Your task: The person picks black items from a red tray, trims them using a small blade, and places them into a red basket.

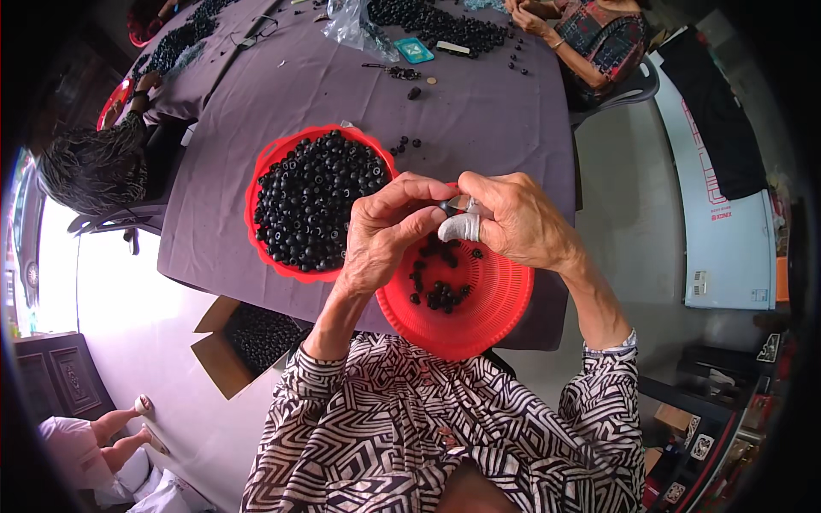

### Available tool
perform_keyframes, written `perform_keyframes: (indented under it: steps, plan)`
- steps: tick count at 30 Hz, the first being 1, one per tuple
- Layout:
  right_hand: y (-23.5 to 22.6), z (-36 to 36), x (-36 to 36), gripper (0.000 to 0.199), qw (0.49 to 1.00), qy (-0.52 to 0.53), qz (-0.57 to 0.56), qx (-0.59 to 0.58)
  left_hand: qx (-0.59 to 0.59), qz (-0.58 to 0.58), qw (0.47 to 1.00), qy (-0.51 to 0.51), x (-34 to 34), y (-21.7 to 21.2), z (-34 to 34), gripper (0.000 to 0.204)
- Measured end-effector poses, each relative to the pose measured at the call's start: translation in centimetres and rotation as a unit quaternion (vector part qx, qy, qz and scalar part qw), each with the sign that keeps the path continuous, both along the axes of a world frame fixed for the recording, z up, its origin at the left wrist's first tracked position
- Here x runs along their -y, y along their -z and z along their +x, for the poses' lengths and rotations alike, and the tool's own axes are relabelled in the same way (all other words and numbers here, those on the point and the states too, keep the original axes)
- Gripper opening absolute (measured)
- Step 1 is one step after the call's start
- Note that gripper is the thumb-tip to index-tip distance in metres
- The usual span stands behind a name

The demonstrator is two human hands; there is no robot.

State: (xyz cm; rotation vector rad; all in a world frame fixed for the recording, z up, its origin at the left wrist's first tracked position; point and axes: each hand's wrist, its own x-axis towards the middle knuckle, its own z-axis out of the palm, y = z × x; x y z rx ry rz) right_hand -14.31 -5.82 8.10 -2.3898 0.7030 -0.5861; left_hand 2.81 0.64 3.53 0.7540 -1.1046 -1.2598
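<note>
My left hand (pixel 383 231) pinches a small black round piece (pixel 448 208) between thumb and fingertips. Meeting it over a red slotted basket (pixel 500 312), my right hand (pixel 526 221) is closed on a small shiny blade-like tool (pixel 462 203), mostly hidden by the fingers. White wrapping (pixel 460 227) covers one of its digits. The tool and the piece appear to touch. Beneath both hands, several black round pieces (pixel 443 296) lie in the basket. Beside my left hand, a scalloped red basin (pixel 251 218) is heaped with similar black pieces (pixel 312 197), some showing ring-shaped openings.
A purple-grey cloth covers the table (pixel 214 192). Farther off lie a black heap (pixel 445 24), a clear plastic bag (pixel 355 30) and a teal packet (pixel 414 50). People sit at the far right (pixel 599 43) and left (pixel 94 162). An open carton (pixel 214 359) of black pieces stands below.
</note>
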Motion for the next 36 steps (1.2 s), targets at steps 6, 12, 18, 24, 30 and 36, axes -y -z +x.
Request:
perform_keyframes:
  steps: [6, 12, 18, 24, 30, 36]
  plan:
    - [0.5, -0.2, 0.1, 0.028, 1.000, 0.007, 0.010, 0.011, -0.005, 0.000, 1.000, 0.007, 0.1, 0.5, 0.0, 0.020]
    - [0.3, -0.1, 0.1, 0.030, 1.000, 0.006, 0.007, 0.001, -0.006, -0.003, 1.000, 0.009, 0.2, 0.4, 0.1, 0.019]
    - [0.6, -0.2, 0.1, 0.032, 1.000, 0.012, 0.007, -0.006, -0.007, 0.004, 1.000, 0.010, 0.3, 0.4, -0.1, 0.019]
    - [0.8, -0.3, 0.1, 0.032, 1.000, 0.012, -0.004, -0.005, -0.025, 0.034, 0.999, 0.006, 0.2, 0.2, -0.4, 0.018]
    - [1.2, -0.2, -0.1, 0.028, 0.999, 0.013, -0.032, -0.001, -0.092, 0.092, 0.991, 0.023, 0.2, 0.9, -0.6, 0.017]
    - [1.6, -0.3, -0.4, 0.025, 0.999, 0.014, -0.040, -0.025, -0.150, 0.114, 0.982, 0.030, 0.1, 1.7, -1.0, 0.015]
